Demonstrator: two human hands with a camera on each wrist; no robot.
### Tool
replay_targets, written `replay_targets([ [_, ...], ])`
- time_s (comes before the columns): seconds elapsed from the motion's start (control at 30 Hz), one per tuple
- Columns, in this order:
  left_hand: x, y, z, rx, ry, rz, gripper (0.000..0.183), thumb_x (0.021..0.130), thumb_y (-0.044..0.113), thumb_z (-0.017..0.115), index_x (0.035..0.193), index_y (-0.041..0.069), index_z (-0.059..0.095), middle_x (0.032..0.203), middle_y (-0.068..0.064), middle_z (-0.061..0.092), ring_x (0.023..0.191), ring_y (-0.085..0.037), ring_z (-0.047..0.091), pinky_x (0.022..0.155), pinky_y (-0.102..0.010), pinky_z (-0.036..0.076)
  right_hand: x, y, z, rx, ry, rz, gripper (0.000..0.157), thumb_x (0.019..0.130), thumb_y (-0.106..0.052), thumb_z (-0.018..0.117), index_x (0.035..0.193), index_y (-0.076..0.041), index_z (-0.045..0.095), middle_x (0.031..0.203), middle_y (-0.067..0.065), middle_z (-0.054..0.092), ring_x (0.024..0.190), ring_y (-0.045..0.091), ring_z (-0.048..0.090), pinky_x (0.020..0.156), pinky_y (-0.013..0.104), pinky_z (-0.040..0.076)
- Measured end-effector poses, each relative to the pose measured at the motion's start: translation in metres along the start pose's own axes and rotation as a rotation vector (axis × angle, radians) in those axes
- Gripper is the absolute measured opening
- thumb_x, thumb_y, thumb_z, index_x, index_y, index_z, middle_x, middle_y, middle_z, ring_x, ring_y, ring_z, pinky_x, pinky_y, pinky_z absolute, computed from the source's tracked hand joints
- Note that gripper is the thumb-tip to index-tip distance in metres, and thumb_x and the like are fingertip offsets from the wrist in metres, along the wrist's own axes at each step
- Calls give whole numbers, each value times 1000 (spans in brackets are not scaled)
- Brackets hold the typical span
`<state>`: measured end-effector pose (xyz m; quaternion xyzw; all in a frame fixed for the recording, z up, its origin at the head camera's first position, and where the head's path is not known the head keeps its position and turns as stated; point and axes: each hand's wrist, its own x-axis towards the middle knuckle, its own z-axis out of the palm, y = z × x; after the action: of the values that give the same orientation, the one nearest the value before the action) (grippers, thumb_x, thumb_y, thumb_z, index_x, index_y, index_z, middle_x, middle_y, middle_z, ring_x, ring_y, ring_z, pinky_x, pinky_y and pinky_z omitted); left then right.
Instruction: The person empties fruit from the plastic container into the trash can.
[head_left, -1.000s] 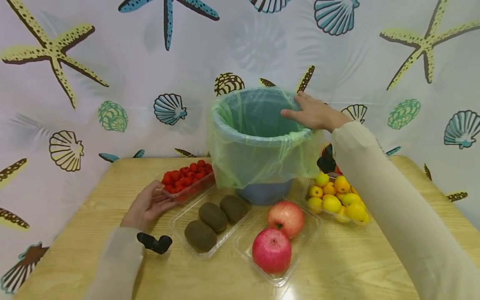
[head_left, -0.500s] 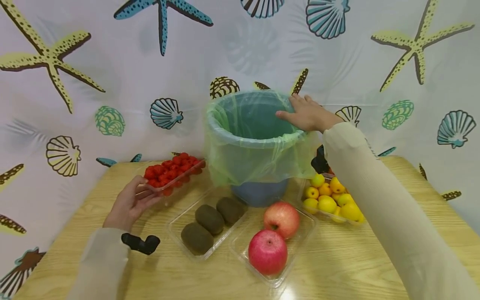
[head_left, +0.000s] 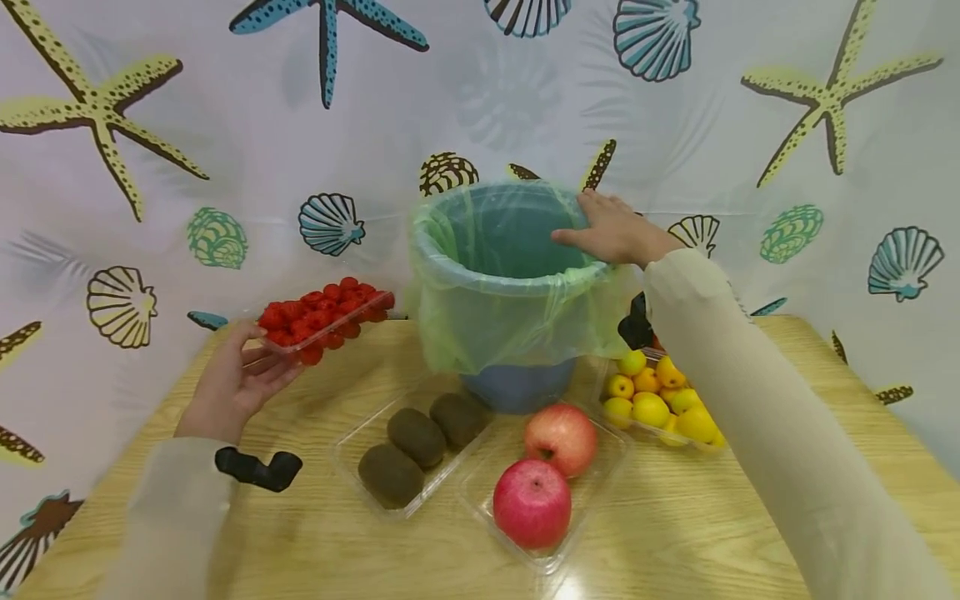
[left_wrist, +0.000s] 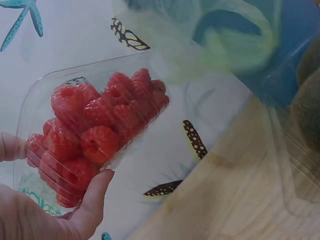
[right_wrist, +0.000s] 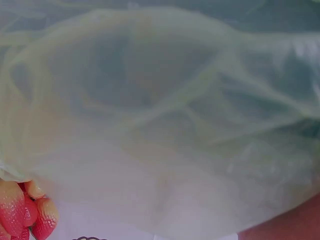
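Note:
My left hand [head_left: 228, 385] grips one end of a clear plastic tray [left_wrist: 47, 75] of red raspberries [left_wrist: 100, 142], holding it tilted above the table's back left. In the left wrist view the thumb lies along the near side of the tray. My right hand [head_left: 618, 232] rests on the right rim of a blue bin [head_left: 521, 387], its thumb pointing inward. A thin green bag [head_left: 472, 329] lines the bin and hangs over its rim. That bag fills most of the right wrist view and hides the right fingers there.
Before the bin sit a tray [head_left: 416, 507] of kiwis [head_left: 416, 437] and a tray [head_left: 543, 567] with two apples [head_left: 532, 504]. Small yellow fruits [head_left: 651, 410] fill another tray at right. Strawberries [right_wrist: 12, 212] show behind the bag. A patterned curtain [head_left: 517, 100] hangs behind the table.
My left hand has lifted the raspberry tray off the table beside the bin and carried it up and to the left. My right hand has stayed on the bin's rim.

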<state>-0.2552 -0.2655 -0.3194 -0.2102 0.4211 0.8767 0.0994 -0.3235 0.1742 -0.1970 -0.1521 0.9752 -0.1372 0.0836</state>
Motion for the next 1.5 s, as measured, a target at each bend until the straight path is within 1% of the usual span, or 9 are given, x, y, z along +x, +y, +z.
replay_targets([
  [0.13,-5,12,3,-63,-13,37,49,93,16,53,135,20,28,116,0,44,91,-20,61,82,-39,56,0,-2,1,-1,6,-3,81,101,-46,37,152,2,-4,159,20,-7,147,37,-6,119,50,-1],
  [0.2,-6,17,3,-88,-30,59,49,93,15,53,135,21,29,120,0,41,93,-22,60,83,-42,55,-1,-2,0,-3,6,1,81,101,-46,37,152,2,-4,159,21,-7,147,37,-6,119,50,-1],
  [0.37,-13,28,6,-127,-84,92,42,93,12,53,131,19,37,118,-2,47,98,-25,60,85,-45,54,-1,-2,-1,1,4,8,82,100,-46,38,152,2,-4,159,20,-8,147,38,-6,119,51,0],
  [0.6,-25,44,18,-136,-146,92,44,94,13,51,134,19,33,120,-2,45,113,-23,53,90,-44,51,0,-2,2,15,19,-1,82,100,-45,40,152,2,-2,159,20,-6,147,37,-4,119,51,3],
  [0.8,-31,56,36,-135,-132,84,52,94,16,54,137,23,26,128,2,38,127,-19,41,97,-41,46,1,-2,3,-18,12,8,84,99,-47,41,152,2,-2,159,20,-6,146,39,-6,119,52,1],
  [1.0,-38,63,57,-154,-172,97,43,93,12,55,133,19,40,131,1,40,132,-18,37,101,-42,41,0,-3,1,-18,6,15,82,100,-46,39,152,2,-3,159,19,-8,146,41,-9,119,52,-2],
  [1.1,-40,64,69,-161,-197,108,42,93,9,53,133,18,41,133,0,39,132,-20,37,101,-44,41,0,-3,1,2,5,29,81,100,-44,39,152,0,-4,160,17,-9,146,40,-10,118,52,-2],
  [1.23,-44,64,85,-132,-214,130,45,93,11,53,135,19,39,135,1,36,133,-20,35,100,-43,42,1,-3,2,24,0,36,79,100,-41,40,153,-2,-5,160,15,-10,146,39,-12,118,52,-3],
  [1.5,-46,59,119,42,-221,182,57,94,18,52,144,21,26,139,-1,32,132,-21,35,100,-41,41,3,-3,2,4,3,45,81,97,-35,45,153,-3,-4,160,16,-10,146,40,-10,118,53,-2],
])
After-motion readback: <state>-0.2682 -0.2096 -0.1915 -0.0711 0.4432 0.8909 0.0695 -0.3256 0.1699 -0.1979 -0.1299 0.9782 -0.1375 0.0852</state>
